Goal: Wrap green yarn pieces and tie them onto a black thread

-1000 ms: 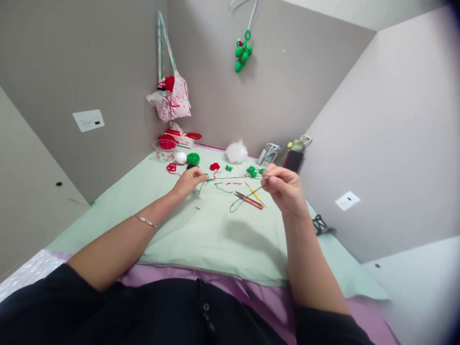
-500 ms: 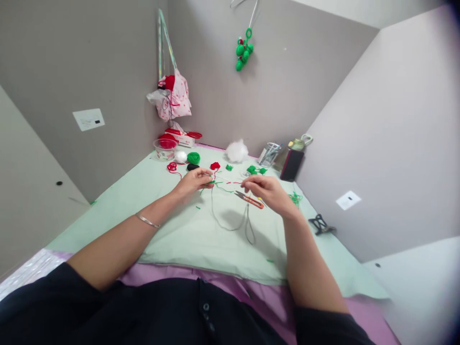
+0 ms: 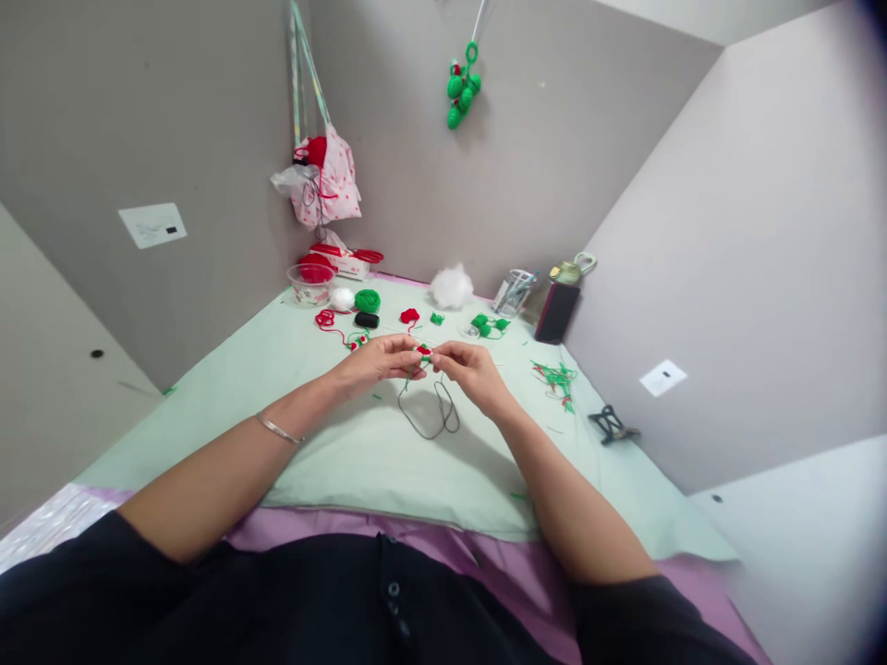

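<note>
My left hand (image 3: 388, 358) pinches a small red, white and green crochet piece (image 3: 423, 351) over the middle of the table. From the other side, the closed thumb and fingers of my right hand (image 3: 466, 366) grip the same piece at its edge. A dark thread (image 3: 438, 432) hangs beneath the hands in long loops. Whether a needle is on that thread cannot be made out. Beyond my left hand lie small red-and-green pieces (image 3: 358, 342) and a black thread spool (image 3: 367, 320). The orange-handled thread snips seen earlier are out of sight, likely covered by my right hand.
Along the back stand a clear tub (image 3: 309, 286), a green yarn ball (image 3: 367, 301), white stuffing (image 3: 452, 287), a cup of tools (image 3: 514, 294) and a dark phone-like slab (image 3: 557, 312). Green yarn scraps (image 3: 555, 380) and a black stand (image 3: 613, 425) lie right. Crochet pods (image 3: 463, 88) hang above.
My right hand has moved left from above the snips to meet my left hand at the crochet piece. The red-and-white face of the piece now shows, and the dark thread loops have shifted left.
</note>
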Demonstrator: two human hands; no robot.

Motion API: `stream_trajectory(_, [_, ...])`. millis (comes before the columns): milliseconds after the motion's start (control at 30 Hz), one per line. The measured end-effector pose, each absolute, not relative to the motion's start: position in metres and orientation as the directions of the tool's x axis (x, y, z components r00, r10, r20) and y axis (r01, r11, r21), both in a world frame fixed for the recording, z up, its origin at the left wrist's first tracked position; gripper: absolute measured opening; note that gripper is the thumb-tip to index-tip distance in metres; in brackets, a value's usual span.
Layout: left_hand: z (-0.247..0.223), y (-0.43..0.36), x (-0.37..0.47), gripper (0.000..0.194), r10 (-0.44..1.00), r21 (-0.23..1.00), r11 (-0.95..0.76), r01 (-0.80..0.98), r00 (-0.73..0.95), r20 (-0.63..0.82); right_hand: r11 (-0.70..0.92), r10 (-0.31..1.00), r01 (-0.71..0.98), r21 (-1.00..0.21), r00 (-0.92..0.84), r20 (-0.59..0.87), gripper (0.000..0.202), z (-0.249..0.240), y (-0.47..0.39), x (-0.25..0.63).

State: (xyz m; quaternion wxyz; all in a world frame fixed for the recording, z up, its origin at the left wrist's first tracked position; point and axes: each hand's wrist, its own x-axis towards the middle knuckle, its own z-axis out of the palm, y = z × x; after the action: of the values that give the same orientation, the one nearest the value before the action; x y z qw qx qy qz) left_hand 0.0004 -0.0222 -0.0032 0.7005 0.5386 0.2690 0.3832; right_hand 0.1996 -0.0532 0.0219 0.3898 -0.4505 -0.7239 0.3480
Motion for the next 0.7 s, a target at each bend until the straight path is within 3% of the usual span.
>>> stream_trajectory(167, [-0.0007,-0.0206,-0.0029,0.03,0.831,0.957,0.134,-0.258,0.556,0.034,0.394,0.906,0.411,-0.822,-0.323,0.272,0.028,0.0239,-0.0506,0.2051])
stream_trajectory(400, [-0.0026,-0.0189,-0.004,0.029,0.889,0.971,0.054,-0.233,0.454,0.06,0.518,0.846,0.579,-0.629,-0.238,0.478,0.037,0.028,-0.0542,0.2105])
stream_trajectory(467, [-0.0015,-0.0196,-0.0037,0.03,0.897,0.976,0.043,-0.215,0.439,0.057,0.539,0.829,0.602,-0.589,-0.255,0.497,0.03,0.0276,-0.0565,0.2098])
stream_trajectory(533, [-0.0003,-0.0202,-0.0034,0.03,0.903,0.977,0.038,-0.211,0.426,0.057,0.58,0.786,0.64,-0.504,-0.278,0.552,0.018,0.0269,-0.0584,0.2087])
stream_trajectory(700, [0.0009,-0.0209,-0.0035,0.03,0.91,0.977,0.037,-0.208,0.41,0.053,0.629,0.684,0.723,-0.287,-0.339,0.645,0.019,0.0257,-0.0598,0.2073])
